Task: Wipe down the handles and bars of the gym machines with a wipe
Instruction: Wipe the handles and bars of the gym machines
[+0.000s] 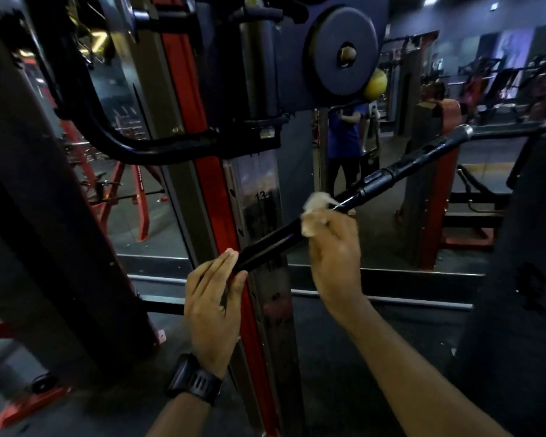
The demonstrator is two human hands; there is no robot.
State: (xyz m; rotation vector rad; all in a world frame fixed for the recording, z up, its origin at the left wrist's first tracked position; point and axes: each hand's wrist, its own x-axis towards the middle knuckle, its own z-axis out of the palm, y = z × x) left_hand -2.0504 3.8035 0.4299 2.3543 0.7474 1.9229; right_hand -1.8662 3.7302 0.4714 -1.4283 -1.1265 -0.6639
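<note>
A long black bar [379, 179] slants from lower left up to the right, in front of the weight stack. My left hand [213, 299] holds the bar's lower end between straight fingers and thumb; a black watch sits on that wrist. My right hand [334, 247] grips the bar's middle with a crumpled white wipe [317, 201] pressed around it. The wipe sticks out above my fingers and looks blurred.
The red and grey machine column [215, 197] with a numbered weight stack [260, 197] stands right behind the bar. A black curved frame [108, 137] hangs upper left. A round pulley cover [344, 52] is above. A person in blue [344, 134] stands beyond, among other machines.
</note>
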